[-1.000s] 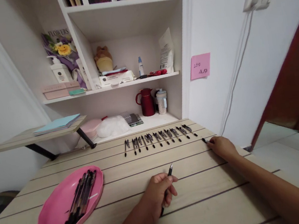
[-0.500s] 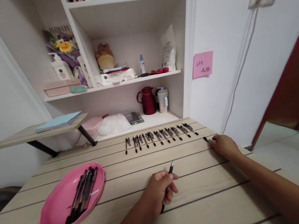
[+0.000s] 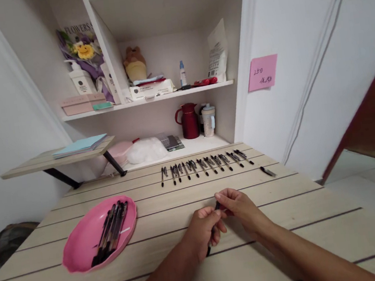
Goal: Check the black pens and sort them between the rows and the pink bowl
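A black pen (image 3: 208, 250) is wrapped in my left hand (image 3: 204, 230), its lower end sticking out below the palm. My right hand (image 3: 239, 207) meets it from the right, thumb and forefinger pinching the pen's upper end; the tip is mostly hidden by the fingers. Off to the right on the table lies a pen cap (image 3: 267, 171), dark at one end and pale at the other. Farther back, a row of several pens (image 3: 206, 167) runs across the table, with loose caps between them. Several more pens (image 3: 111, 233) lie bunched in the pink dish (image 3: 74, 252) on the left.
Beyond the wooden table (image 3: 178, 280) is a white shelf unit holding a red jug (image 3: 189, 121), a pale cup (image 3: 209, 120) and a plastic bag (image 3: 145, 150). A small raised stand (image 3: 31, 164) with blue paper (image 3: 81, 145) rises at the back left.
My right hand has left the cap on the table at the right and come inward to the pen in my left hand. The view has shifted slightly.
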The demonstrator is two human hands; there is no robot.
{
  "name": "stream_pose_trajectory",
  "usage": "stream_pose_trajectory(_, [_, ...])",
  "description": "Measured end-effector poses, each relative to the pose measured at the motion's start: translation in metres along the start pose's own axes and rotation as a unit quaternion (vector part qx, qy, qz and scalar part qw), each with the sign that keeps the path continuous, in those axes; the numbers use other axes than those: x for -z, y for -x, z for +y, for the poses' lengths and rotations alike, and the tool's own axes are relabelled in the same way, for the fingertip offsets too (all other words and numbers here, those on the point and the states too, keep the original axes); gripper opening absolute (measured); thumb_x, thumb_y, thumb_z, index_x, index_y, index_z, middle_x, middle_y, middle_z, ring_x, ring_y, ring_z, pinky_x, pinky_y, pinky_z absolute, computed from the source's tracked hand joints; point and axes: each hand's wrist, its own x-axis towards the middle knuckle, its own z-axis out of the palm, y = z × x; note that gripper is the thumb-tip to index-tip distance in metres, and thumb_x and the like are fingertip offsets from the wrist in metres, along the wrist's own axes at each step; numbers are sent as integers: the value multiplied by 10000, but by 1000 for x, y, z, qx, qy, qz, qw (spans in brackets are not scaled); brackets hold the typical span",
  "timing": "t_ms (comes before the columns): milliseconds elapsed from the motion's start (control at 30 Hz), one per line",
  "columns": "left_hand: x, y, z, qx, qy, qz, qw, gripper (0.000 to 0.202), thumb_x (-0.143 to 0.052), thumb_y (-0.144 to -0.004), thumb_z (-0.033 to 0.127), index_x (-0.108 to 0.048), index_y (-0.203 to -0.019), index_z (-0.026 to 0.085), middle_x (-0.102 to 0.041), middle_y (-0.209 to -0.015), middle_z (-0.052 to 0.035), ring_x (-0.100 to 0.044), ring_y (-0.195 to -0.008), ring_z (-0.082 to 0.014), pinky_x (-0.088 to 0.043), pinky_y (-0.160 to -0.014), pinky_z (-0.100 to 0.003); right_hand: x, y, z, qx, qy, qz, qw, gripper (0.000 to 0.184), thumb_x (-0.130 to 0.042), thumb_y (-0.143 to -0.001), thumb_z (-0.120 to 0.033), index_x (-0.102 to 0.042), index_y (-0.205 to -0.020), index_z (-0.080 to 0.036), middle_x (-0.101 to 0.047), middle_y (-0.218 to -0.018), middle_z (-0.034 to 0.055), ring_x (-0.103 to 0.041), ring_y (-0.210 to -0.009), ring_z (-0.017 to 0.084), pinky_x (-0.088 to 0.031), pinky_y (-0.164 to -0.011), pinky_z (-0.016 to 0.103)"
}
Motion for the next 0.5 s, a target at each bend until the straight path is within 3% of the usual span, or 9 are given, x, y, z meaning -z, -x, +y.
stream_pose_trajectory(100, [-1, 0, -1, -12, 3, 18, 1000, 360, -563, -715, 481, -531, -820, 139, -543, -522, 43, -336, -272, -15, -150, -300, -174, -5, -6, 7, 5, -35, 50, 998, 365, -721, -550, -473, -511, -593, -177, -496, -472, -59, -433, -423, 81, -359, -473, 235])
stream_pose_trajectory(200, [-2, 0, -1, -30, 7, 30, 999, 355, -548, -723, 503, -496, -807, 162, -520, -515, 62, -314, -256, -13, -128, -283, -173, -4, -10, 11, 12, -40, 60, 997, 344, -732, -545, -452, -543, -596, -170, -510, -497, -47, -440, -456, 85, -363, -486, 233])
stream_pose_trajectory(367, [-3, 0, -1, -37, 5, 28, 999, 325, -509, -754, 491, -483, -808, 172, -518, -522, 59, -312, -249, -17, -118, -269, -169, -6, -6, 10, 1, -68, 32, 997, 345, -715, -581, -461, -562, -661, -162, -527, -514, -37, -432, -437, 77, -344, -459, 223])
stream_pose_trajectory(500, [-3, -1, -2, -36, -5, 26, 999, 340, -514, -747, 502, -479, -812, 169, -511, -520, 62, -309, -244, -14, -120, -262, -164, -7, -2, 9, -8, -72, -25, 997, 377, -681, -608, -506, -510, -599, -170, -493, -452, -44, -412, -363, 81, -327, -414, 235])
